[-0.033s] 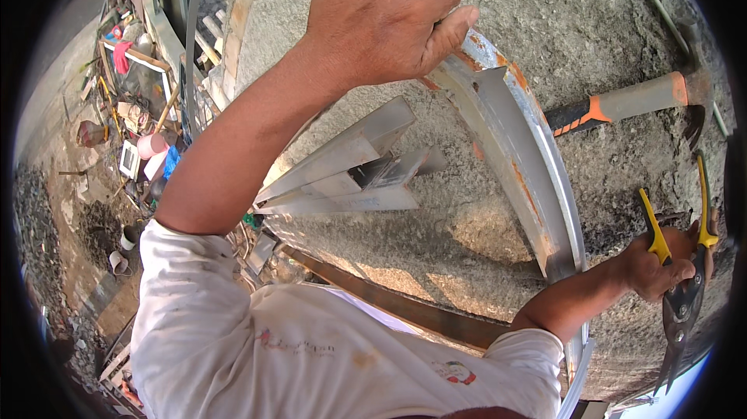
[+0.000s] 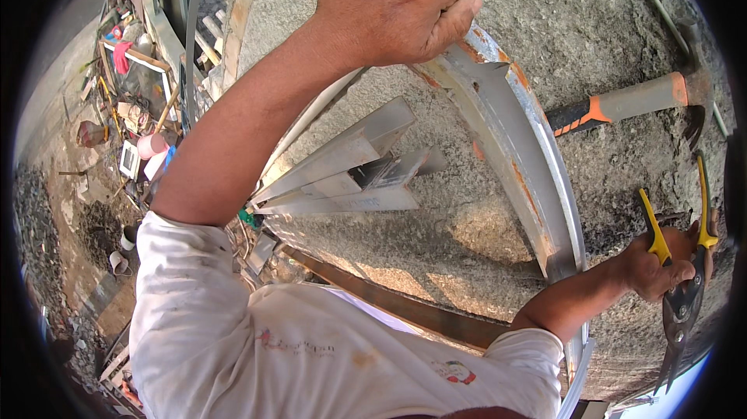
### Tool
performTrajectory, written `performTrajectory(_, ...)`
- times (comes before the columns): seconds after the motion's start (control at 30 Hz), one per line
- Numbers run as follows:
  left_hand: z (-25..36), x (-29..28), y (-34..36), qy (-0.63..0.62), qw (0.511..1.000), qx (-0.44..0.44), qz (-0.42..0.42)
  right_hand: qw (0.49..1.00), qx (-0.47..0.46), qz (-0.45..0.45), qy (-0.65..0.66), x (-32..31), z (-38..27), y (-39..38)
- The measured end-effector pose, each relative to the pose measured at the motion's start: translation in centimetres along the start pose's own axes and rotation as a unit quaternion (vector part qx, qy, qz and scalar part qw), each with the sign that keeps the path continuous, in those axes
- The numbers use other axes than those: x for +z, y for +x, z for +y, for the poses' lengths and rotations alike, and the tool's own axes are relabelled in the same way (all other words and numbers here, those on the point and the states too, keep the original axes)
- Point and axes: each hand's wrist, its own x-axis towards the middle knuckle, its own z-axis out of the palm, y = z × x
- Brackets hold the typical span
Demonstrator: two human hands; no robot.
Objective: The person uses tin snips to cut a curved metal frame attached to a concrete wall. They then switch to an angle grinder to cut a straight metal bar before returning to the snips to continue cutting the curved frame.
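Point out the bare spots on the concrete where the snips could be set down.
Most open: the concrete between the stacked metal channels and the long rusty metal strip. Also bare: the patch above the hammer. Crowded: the right edge, where the right hand holds the yellow-handled snips, and the top, where the left hand grips the strip.

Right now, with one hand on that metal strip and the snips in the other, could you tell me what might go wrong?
1. The left hand grips the metal strip by its bare edge; the rusty rim could cut the fingers if it slips.
2. The right hand holds the yellow-handled snips low and off to the side, blades down; they could snag or drop.
3. The hammer and the loose metal channels lie close by on the rough concrete and could be knocked.
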Motion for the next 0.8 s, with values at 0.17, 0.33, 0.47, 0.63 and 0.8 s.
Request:
performTrajectory(0.17, -4.2, 4.3, 2.4, -0.087, 0.986, 0.002, -0.142, 0.998, -0.003, -0.051, -0.026, -0.3, 0.1, -0.5)
performTrajectory(0.33, -4.4, 5.0, 2.3, -0.099, 0.986, -0.013, -0.131, 0.908, 0.201, 0.131, 0.344, 0.3, 0.2, -0.6)
performTrajectory(0.47, -0.7, 0.4, 0.4, -0.014, 0.999, -0.004, -0.046, 0.990, 0.057, 0.010, 0.128, -0.1, 0.6, -0.5)
performTrajectory(0.63, 0.7, -1.2, -0.4, 0.014, 1.000, -0.003, 0.006, 0.937, 0.221, 0.027, 0.268, -0.3, 0.7, -0.3)
performTrajectory(0.8, -4.6, 4.8, 1.8, -0.061, 0.996, 0.046, -0.053, 0.995, 0.084, -0.017, 0.045, 0.1, -0.5, -0.1)
